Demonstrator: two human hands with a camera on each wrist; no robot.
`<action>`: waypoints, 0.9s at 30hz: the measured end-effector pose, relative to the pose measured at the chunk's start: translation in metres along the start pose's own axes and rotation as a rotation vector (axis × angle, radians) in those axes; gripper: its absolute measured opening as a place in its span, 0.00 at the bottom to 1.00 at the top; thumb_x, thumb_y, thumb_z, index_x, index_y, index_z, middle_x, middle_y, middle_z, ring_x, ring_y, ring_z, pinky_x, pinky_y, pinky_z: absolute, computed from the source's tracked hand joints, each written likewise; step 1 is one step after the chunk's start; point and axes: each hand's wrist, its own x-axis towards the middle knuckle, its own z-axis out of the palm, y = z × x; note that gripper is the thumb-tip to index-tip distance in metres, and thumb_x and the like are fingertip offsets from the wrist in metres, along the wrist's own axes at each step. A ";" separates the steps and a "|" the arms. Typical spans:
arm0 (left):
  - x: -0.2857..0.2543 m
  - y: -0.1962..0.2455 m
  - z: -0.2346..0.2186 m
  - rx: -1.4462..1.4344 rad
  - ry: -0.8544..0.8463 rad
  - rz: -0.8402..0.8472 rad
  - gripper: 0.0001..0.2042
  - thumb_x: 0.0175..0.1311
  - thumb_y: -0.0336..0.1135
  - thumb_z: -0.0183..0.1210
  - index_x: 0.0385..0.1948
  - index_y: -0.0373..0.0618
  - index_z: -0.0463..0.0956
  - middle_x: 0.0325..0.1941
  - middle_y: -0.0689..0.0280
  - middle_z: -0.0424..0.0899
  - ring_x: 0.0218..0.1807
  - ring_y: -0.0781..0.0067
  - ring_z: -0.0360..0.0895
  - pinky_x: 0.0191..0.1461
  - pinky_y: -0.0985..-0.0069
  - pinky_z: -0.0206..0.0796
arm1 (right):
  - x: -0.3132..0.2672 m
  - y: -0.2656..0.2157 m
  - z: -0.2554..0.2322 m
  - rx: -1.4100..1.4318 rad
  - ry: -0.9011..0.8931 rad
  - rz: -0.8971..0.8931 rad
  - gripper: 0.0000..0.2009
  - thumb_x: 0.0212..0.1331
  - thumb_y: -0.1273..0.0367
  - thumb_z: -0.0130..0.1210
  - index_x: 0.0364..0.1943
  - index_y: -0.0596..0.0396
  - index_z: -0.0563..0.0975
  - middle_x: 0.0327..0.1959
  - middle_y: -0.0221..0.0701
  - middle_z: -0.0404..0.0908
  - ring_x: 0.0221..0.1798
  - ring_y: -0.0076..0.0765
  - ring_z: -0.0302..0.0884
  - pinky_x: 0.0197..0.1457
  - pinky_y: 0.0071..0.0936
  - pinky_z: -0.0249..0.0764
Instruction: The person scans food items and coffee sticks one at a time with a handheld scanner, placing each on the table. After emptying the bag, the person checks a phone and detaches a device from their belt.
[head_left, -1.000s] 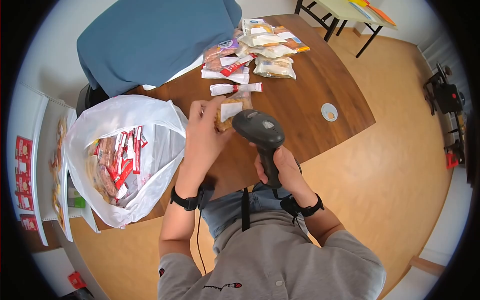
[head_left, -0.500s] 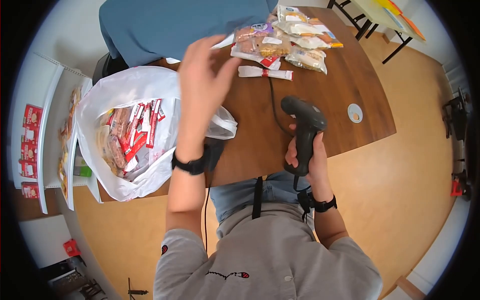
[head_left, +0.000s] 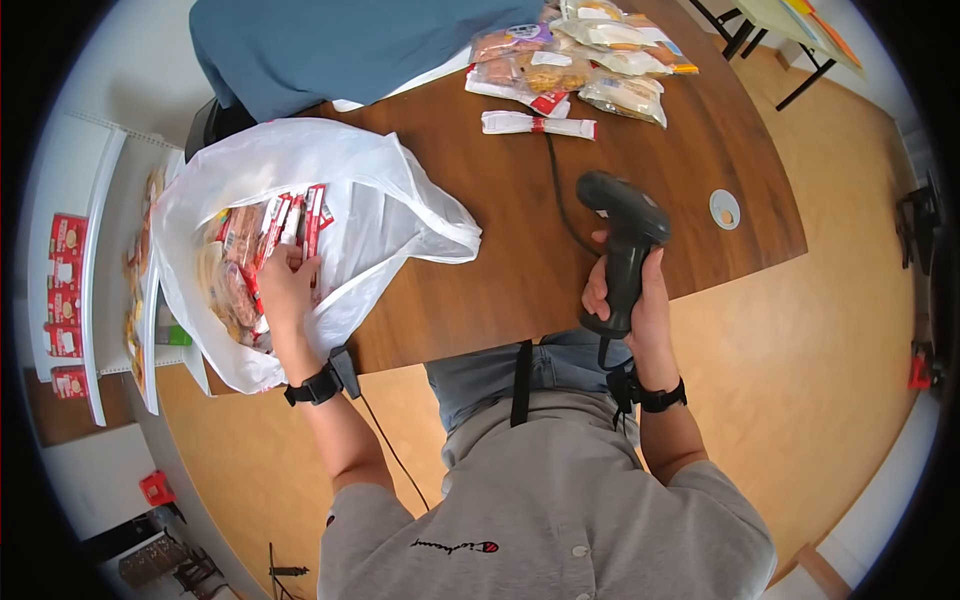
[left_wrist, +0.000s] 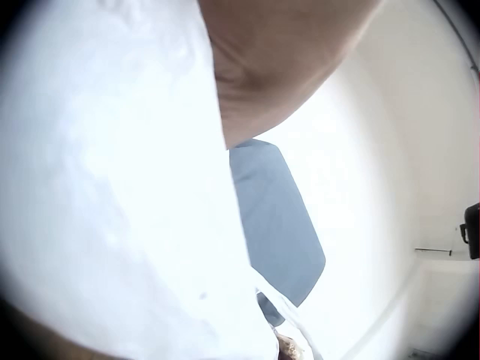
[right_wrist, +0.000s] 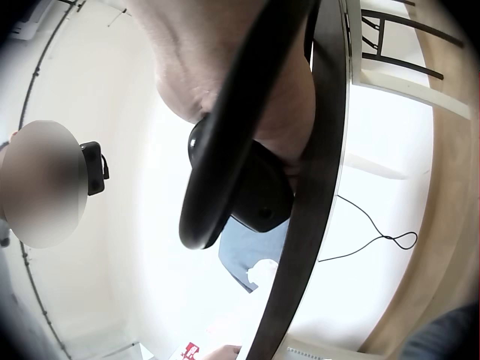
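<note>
My left hand (head_left: 286,288) reaches into the white plastic bag (head_left: 370,190), its fingers bent down among red-and-white stick packets (head_left: 313,222). Thumb and fingertips are right at the packets; I cannot tell whether they pinch one. In the left wrist view the bag's side (left_wrist: 120,180) covers much of the picture, hiding the fingers. My right hand (head_left: 650,305) grips a black corded barcode scanner (head_left: 625,240) by its handle, holding it upright over the table's front edge. The right wrist view shows the base of the scanner handle (right_wrist: 259,199) below my palm.
Packaged foods (head_left: 620,60) are heaped at the table's back, a red-and-white stick packet (head_left: 510,123) lying before them. A blue cloth (head_left: 340,50) covers something behind the bag. A round white sticker (head_left: 724,209) is at the right; shelves (head_left: 85,290) stand left.
My left hand has set a clear food packet on the heap, let it go, then moved back and left into the bag. The scanner has moved right, away from the packet, still in my right hand.
</note>
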 end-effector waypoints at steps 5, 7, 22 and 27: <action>-0.006 -0.004 -0.007 0.098 0.151 0.170 0.09 0.55 0.30 0.66 0.33 0.35 0.77 0.26 0.58 0.82 0.26 0.72 0.78 0.32 0.72 0.67 | -0.003 0.000 0.001 -0.009 0.010 -0.010 0.37 0.70 0.40 0.33 0.61 0.61 0.66 0.25 0.32 0.73 0.20 0.24 0.68 0.29 0.23 0.67; -0.009 0.006 -0.010 0.025 0.178 0.199 0.07 0.57 0.28 0.63 0.31 0.34 0.74 0.27 0.58 0.82 0.28 0.71 0.81 0.35 0.76 0.70 | -0.003 -0.002 0.003 -0.086 -0.005 0.030 0.35 0.71 0.41 0.33 0.62 0.60 0.66 0.25 0.31 0.73 0.21 0.23 0.69 0.28 0.21 0.66; -0.075 0.164 0.040 -0.300 -0.125 0.549 0.05 0.63 0.20 0.56 0.36 0.38 0.70 0.25 0.56 0.81 0.29 0.62 0.85 0.33 0.74 0.71 | -0.014 -0.018 0.027 -0.500 -0.196 -0.066 0.23 0.73 0.53 0.43 0.56 0.59 0.69 0.23 0.26 0.74 0.21 0.20 0.70 0.28 0.20 0.67; -0.072 0.165 0.040 -0.398 -0.179 0.515 0.05 0.64 0.20 0.56 0.36 0.38 0.69 0.26 0.56 0.83 0.31 0.63 0.86 0.33 0.75 0.72 | -0.012 -0.017 0.026 -0.437 -0.159 -0.047 0.25 0.73 0.50 0.42 0.57 0.58 0.68 0.24 0.28 0.74 0.21 0.20 0.70 0.28 0.19 0.66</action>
